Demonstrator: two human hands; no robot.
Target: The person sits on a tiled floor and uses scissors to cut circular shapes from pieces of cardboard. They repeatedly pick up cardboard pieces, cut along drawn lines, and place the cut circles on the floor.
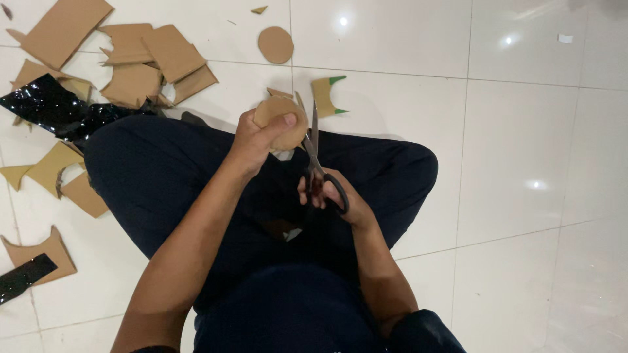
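1. My left hand is clamped on a round cardboard disc, thumb pressed across its face, fingers wrapped behind. The disc is held up above my knees, tilted toward me.
2. My right hand is closed through the black loops of a pair of scissors. The blades point away from me and stand slightly parted, running up along the right edge of the disc, touching or just beside it; I cannot tell whether they bite into the card.
3. The two hands are near each other, left ahead and higher, right lower and closer to my body.
4. Under both hands: my crossed legs in dark trousers, on a white tiled floor.
5. Just beyond the scissor tips, on the floor, lies a small cardboard piece with two green tips; a little cardboard scrap lies beside it, behind the disc.
6. Further out past the left hand lies a second cardboard disc, flat on the tile.
7. Far left of the left hand: a heap of cardboard offcuts, overlapping, and a crumpled sheet of glossy black film partly under them.
8. Left of my knee: more cut cardboard pieces, some with curved notches. One near my left elbow carries a black strip.
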